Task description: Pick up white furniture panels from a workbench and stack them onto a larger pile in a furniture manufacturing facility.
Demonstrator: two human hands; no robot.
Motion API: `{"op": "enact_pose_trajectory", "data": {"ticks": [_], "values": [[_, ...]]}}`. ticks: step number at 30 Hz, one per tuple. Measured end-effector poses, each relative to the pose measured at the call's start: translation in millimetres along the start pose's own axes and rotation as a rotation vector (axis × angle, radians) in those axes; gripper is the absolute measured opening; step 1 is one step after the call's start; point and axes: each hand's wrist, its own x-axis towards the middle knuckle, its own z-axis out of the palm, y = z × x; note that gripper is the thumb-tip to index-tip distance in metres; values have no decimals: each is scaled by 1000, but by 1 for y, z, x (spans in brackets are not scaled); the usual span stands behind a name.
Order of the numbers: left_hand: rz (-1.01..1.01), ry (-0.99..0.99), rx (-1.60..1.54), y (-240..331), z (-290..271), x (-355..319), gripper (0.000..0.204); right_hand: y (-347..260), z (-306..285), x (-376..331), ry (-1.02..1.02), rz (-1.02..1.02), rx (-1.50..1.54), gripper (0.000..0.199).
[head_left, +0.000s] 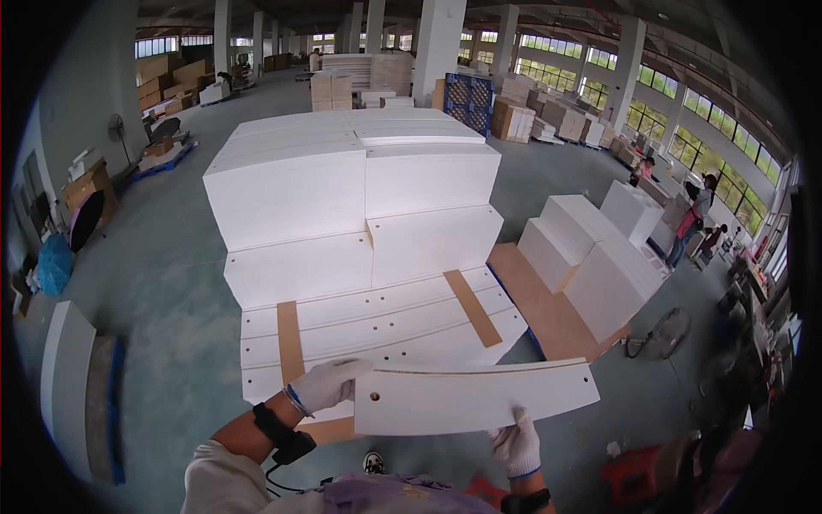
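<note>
A long white board [475, 397] with a hole near each end and a groove along its far edge is held level in front of me. My left hand [330, 385], in a white glove, is closed on its left end. Gripping the near edge, right of the middle, is my gloved right hand [518, 444]. Just beyond lies a stack of similar white boards [342, 330] with small holes, crossed by two brown cardboard strips [473, 307]. Behind it the boards rise in higher steps [291, 201]. The undersides of both hands' grips are hidden.
Right of the stack, more white blocks [591, 265] stand on a brown-topped pallet [514, 278]. A floor fan [664, 332] is beyond its near corner. White panels [67, 385] stand at the left. Red stools [632, 475] are at lower right. Other people [692, 218] work at far right.
</note>
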Motion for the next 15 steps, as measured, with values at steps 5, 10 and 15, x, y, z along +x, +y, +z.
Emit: {"op": "enact_pose_trajectory", "data": {"ticks": [5, 10, 15], "values": [[184, 61, -115, 34, -47, 30, 44, -22, 36, 106, -37, -48, -11, 43], [205, 412, -290, 4, -91, 20, 41, -54, 83, 245, -216, -90, -53, 35], [274, 751, -443, -42, -80, 3, 31, -77, 133, 404, -283, -58, -19, 32]]}}
